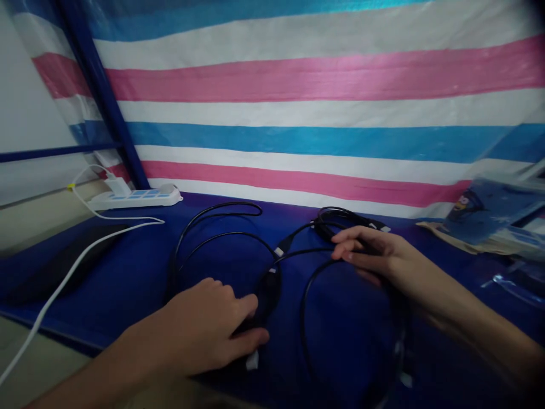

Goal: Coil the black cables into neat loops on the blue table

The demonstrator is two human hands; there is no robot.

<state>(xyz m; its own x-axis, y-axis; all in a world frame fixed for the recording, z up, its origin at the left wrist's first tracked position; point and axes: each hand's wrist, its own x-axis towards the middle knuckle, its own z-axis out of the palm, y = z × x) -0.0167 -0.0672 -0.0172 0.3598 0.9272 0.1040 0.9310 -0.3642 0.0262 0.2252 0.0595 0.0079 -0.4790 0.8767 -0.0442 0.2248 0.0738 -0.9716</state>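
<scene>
My left hand (208,326) is closed over a coil of black cable (174,258) lying on a blue surface. The palm and most of the fingers hide what sits under them, and a small whitish piece (252,360) shows below the thumb. Between my hands, a black plug with a metal end (283,248) rests across the cable loops. My right hand (377,255) has its thumb and fingertips closed on a black cable (306,251) that runs over from the left. Directly behind those fingers sits another coiled black cable (334,213), its light plug ends pointing right.
A white power strip (140,197) with a charger plugged in stands at the back left. Its white cord (85,253) crosses the left side, over a dark flat object (63,261). Clear plastic bags (502,210) lie at the right. A striped sheet (298,125) hangs behind.
</scene>
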